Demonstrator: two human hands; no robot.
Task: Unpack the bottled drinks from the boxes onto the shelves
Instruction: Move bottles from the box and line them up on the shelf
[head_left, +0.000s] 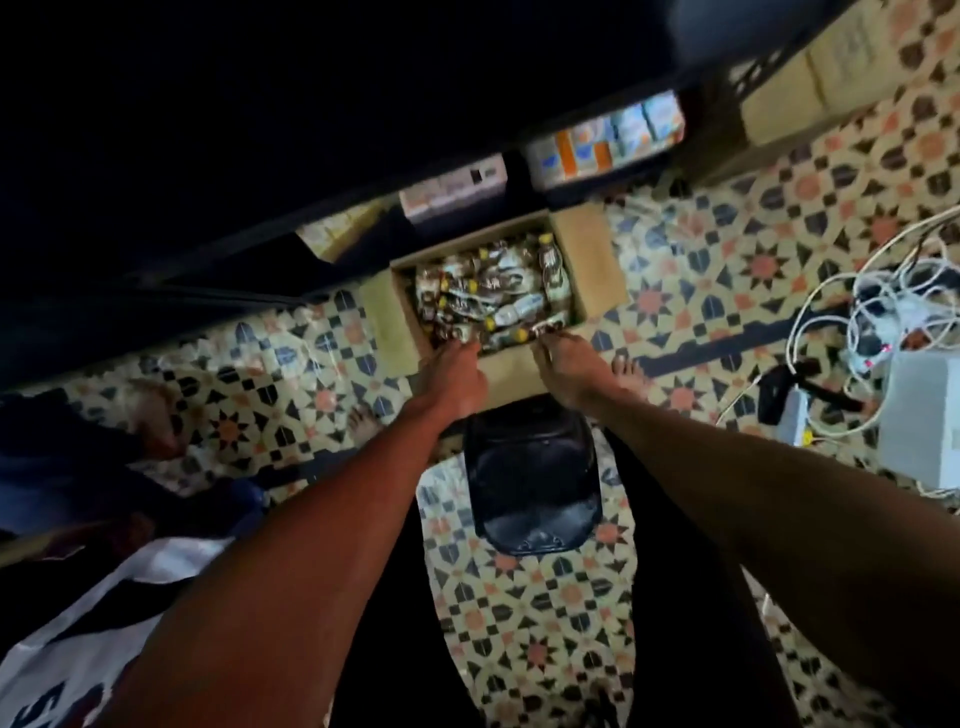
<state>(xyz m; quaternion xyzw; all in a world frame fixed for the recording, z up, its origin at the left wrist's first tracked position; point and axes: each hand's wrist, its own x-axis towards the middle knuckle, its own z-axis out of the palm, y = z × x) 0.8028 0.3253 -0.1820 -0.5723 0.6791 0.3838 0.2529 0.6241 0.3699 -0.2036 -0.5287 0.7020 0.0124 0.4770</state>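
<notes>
Both hands are down at the near wall of the box (511, 366), left hand (453, 366) beside right hand (569, 364). Bottles (498, 291) lie packed just beyond the fingertips, shelves (519, 171) behind the box. A stool (530, 483) sits beneath the wrists, cables (852, 322) well off to the right.

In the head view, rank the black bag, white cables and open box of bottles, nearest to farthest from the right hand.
1. Open box of bottles: fingertips of the right hand reach its near edge.
2. Black bag: just behind the hand, between the forearms.
3. White cables: far right, on the floor.
</notes>
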